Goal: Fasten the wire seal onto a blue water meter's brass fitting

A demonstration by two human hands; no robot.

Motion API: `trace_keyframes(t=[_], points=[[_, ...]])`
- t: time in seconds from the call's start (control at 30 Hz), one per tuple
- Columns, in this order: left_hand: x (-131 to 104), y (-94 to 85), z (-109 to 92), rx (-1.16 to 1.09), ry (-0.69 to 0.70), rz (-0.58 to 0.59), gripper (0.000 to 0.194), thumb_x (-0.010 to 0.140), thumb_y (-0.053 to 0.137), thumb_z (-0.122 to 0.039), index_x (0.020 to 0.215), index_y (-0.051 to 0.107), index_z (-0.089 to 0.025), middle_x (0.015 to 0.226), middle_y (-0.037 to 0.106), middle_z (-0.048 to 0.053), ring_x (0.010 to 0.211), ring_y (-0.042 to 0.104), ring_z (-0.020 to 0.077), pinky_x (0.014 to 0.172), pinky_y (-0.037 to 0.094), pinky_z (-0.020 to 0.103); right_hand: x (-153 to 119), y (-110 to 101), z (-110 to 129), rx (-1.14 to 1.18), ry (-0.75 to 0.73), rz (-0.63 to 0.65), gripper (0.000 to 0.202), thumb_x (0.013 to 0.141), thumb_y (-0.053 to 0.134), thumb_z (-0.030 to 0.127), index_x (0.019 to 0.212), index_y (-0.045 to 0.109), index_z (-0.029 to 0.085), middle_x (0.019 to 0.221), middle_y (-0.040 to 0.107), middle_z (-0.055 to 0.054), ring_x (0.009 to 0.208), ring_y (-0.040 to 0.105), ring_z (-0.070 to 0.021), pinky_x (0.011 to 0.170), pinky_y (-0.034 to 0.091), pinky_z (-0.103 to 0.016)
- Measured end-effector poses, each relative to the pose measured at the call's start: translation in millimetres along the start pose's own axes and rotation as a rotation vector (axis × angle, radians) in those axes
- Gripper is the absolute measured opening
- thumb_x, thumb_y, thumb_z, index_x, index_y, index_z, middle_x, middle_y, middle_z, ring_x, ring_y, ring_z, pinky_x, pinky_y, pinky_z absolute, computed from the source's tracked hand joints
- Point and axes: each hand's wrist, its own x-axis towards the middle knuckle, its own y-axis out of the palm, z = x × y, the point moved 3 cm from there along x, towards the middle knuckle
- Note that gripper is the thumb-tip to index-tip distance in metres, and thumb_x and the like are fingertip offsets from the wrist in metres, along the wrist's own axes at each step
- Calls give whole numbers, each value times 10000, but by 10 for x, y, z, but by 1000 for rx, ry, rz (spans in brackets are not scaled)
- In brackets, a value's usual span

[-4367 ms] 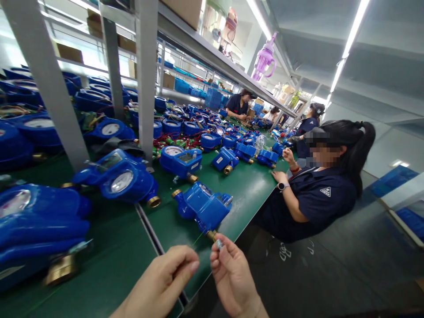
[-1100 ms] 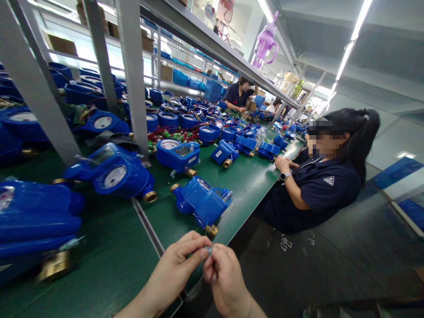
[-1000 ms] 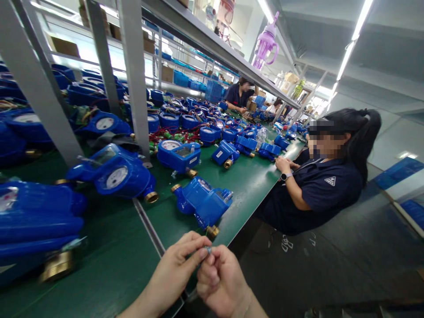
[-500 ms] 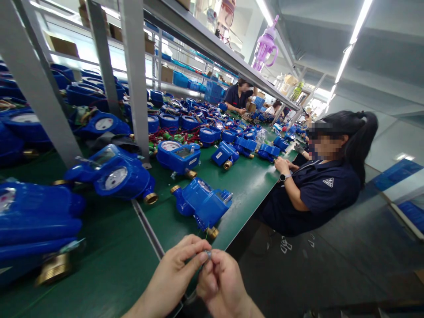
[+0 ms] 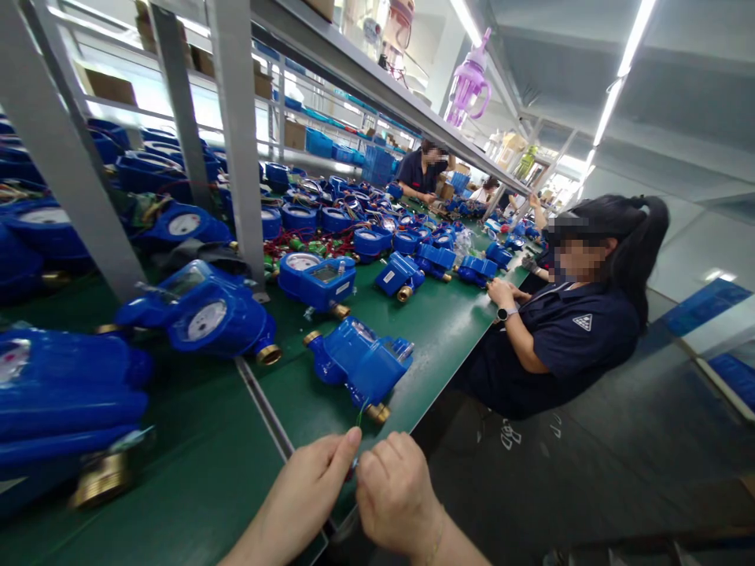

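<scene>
At the near table edge, my left hand [image 5: 312,479] pinches a small bluish wire seal [image 5: 352,469], mostly covered by fingers. A thin green wire [image 5: 360,415] rises from my left thumb to the nearest blue water meter [image 5: 362,362], which lies tilted with brass threaded ends. My right hand [image 5: 396,491] is closed in a fist against the other side of the seal, its fingertips turned out of sight. To the left, another blue water meter [image 5: 206,314] with a round dial rests on the table.
Several more meters crowd the green table [image 5: 194,440], with a large one [image 5: 64,393] at near left. Grey posts [image 5: 236,134] carry an overhead shelf. A co-worker [image 5: 560,330] sits at right along the edge; other people work farther back.
My right hand has rolled over from a fingertip pinch into a fist with its back upward. My left thumb has risen slightly. The nearby meters stay in place.
</scene>
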Motion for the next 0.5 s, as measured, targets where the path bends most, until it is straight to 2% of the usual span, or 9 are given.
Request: trace_keyframes(t=[0.07, 0.13, 0.23, 0.3, 0.33, 0.4, 0.43, 0.5], points=[[-4, 38, 0, 4, 22, 18, 539, 944, 276, -563, 690, 592, -208, 718, 637, 23, 701, 596, 199, 690, 450, 293, 0, 19, 7, 18, 6, 19, 151, 845, 453, 253, 713, 503, 199, 670, 500, -33, 654, 406, -178, 655, 310, -338], [-17, 64, -23, 20, 46, 1, 512, 936, 264, -548, 720, 582, -210, 759, 626, 38, 741, 594, 211, 733, 454, 315, 9, 59, 31, 66, 73, 24, 216, 882, 399, 265, 685, 449, 194, 656, 480, -22, 637, 423, -165, 631, 334, -314], [-36, 81, -75, 60, 72, -51, 493, 902, 259, -553, 688, 546, -214, 765, 576, 69, 774, 567, 247, 761, 447, 369, 22, 143, 93, 171, 233, 34, 320, 959, 178, 206, 671, 319, 215, 524, 324, 46, 473, 379, -114, 498, 337, -238], [-39, 81, -94, 82, 78, -71, 473, 895, 276, -545, 675, 536, -216, 770, 562, 74, 779, 561, 255, 766, 445, 387, 10, 182, 130, 233, 318, 56, 347, 973, 101, 184, 686, 291, 225, 487, 257, 73, 395, 338, -97, 426, 316, -209], [-38, 77, -92, 86, 74, -74, 465, 901, 280, -536, 682, 536, -216, 770, 564, 69, 769, 565, 249, 753, 451, 382, -6, 187, 139, 251, 348, 61, 349, 985, 122, 206, 695, 316, 221, 495, 298, 69, 409, 370, -98, 432, 333, -208], [-33, 58, -62, 85, 64, -77, 457, 924, 277, -518, 708, 544, -218, 767, 581, 51, 740, 582, 225, 715, 470, 351, -47, 167, 134, 204, 352, 36, 317, 997, 236, 275, 765, 435, 194, 636, 496, 10, 575, 511, -128, 550, 419, -242], [-30, 41, -36, 82, 61, -77, 458, 935, 276, -512, 715, 552, -220, 763, 593, 41, 730, 592, 212, 702, 481, 334, -63, 153, 125, 140, 321, 10, 290, 991, 285, 299, 831, 495, 181, 742, 561, -34, 683, 548, -162, 639, 446, -289], [-25, -5, 26, 80, 62, -81, 466, 948, 283, -506, 715, 575, -226, 749, 619, 24, 724, 612, 192, 700, 502, 304, -65, 156, 96, 41, 242, -3, 268, 968, 336, 301, 949, 564, 161, 879, 599, -106, 824, 550, -234, 778, 434, -417]])
